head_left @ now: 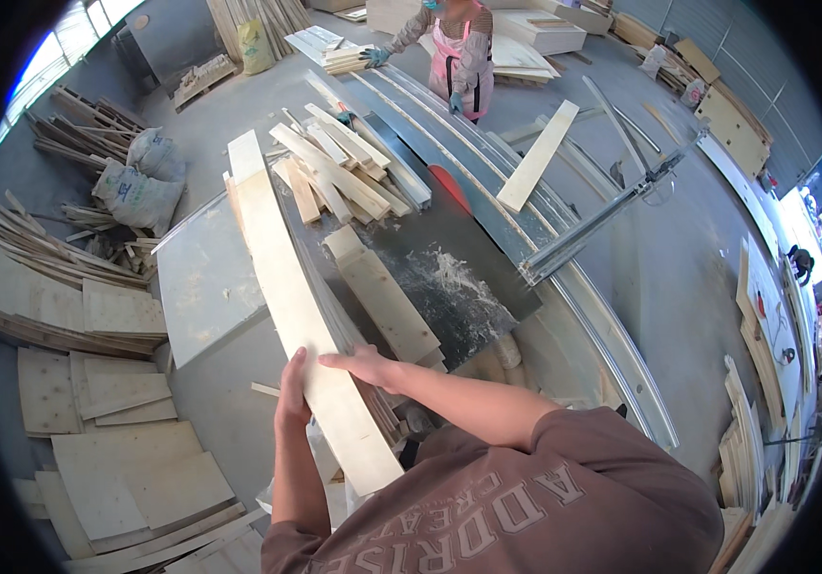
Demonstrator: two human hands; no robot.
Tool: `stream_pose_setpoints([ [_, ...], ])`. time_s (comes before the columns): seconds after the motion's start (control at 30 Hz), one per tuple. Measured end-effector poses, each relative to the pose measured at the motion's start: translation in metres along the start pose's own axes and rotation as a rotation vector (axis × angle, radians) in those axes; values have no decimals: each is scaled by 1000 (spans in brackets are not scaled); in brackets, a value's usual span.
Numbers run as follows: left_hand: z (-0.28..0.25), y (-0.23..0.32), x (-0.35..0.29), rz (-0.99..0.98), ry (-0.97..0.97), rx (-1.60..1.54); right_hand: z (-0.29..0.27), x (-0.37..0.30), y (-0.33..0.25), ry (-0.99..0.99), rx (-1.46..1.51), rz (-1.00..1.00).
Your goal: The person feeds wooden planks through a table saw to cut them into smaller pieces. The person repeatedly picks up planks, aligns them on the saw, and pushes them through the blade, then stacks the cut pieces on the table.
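A stack of long, pale wooden boards (272, 244) runs from close to my body out past the left edge of the dark saw table (449, 287). My left hand (293, 390) grips its left side, thumb up along the edge. On the opposite side my right hand (370, 367) is closed round the stack, its thumb lying on the top board. The fingers of both hands are partly hidden by the wood. Just right of the stack, a second, shorter pile of boards (387, 301) lies on the saw table beside scattered sawdust (459, 282).
A red saw part (450, 187) rises from the table, near loose offcuts (339, 172). Metal rails (583, 239) and a plank (538, 158) lie to the right. Across the machine, a gloved person in a pink apron (463, 57) touches wooden strips (346, 59). Sheets and sacks (138, 196) line the left.
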State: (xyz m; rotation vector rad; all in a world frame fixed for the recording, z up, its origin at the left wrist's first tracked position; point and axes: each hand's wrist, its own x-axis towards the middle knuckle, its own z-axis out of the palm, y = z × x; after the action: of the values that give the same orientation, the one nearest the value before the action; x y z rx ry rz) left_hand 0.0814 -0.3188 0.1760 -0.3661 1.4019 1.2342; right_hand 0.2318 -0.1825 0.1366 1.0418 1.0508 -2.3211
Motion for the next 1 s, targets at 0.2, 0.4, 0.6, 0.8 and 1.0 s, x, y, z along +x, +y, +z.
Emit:
stream_pose_setpoints([
  [0.2,7,0,-2,-23,-58,-142,7,-20,-17,24,52,-44],
  [0.4,0,-8,6,-27,-63,-162,8,-31,-21,81,-19,18],
  [0.6,4,-7,5,86,46,85,4,-4,27,179,-99,51],
  [0.8,-1,-5,4,94,-11,-80,2,-12,27,197,-166,47],
  [1.0,-10,-30,7,98,-16,-125,4,-36,22,59,-1,-26],
])
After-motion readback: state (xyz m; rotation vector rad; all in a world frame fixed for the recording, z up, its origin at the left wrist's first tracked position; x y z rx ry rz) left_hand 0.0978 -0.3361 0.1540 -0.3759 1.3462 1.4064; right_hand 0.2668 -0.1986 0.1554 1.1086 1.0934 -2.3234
